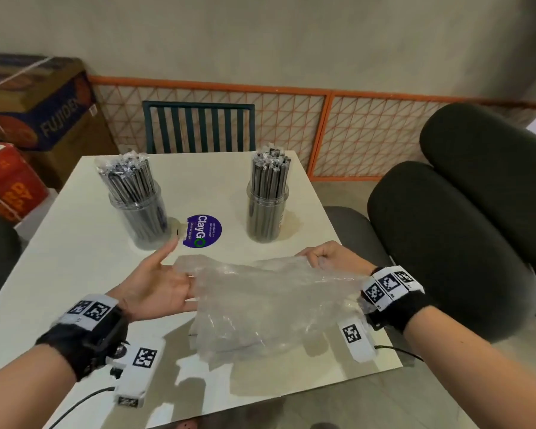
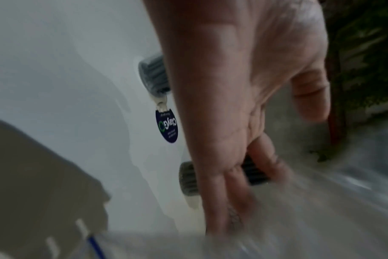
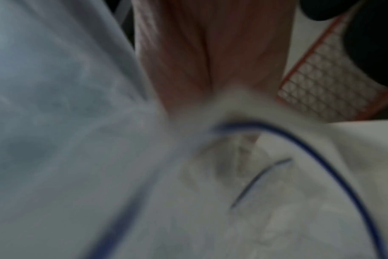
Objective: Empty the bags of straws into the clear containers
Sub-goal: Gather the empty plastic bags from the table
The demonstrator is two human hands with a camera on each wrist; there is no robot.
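Two clear containers stand on the white table point(image 1: 75, 258), the left container point(image 1: 140, 212) and the right container point(image 1: 266, 212), both packed with upright dark wrapped straws. An empty, crumpled clear plastic bag point(image 1: 260, 305) hangs just over the table's near half between my hands. My left hand point(image 1: 180, 267) is palm up with straight fingers that touch the bag's left end. My right hand point(image 1: 316, 258) pinches the bag's far right corner. In the left wrist view the left hand's fingers point(image 2: 224, 201) lie straight against the blurred bag point(image 2: 310, 219). The right wrist view is blurred, mostly bag point(image 3: 55, 122).
A round purple ClayGo sticker point(image 1: 203, 230) lies between the containers. A teal chair point(image 1: 198, 125) and an orange mesh fence point(image 1: 353, 134) stand behind the table. Cardboard boxes point(image 1: 34, 113) are stacked at the left, dark cushions point(image 1: 461, 227) at the right.
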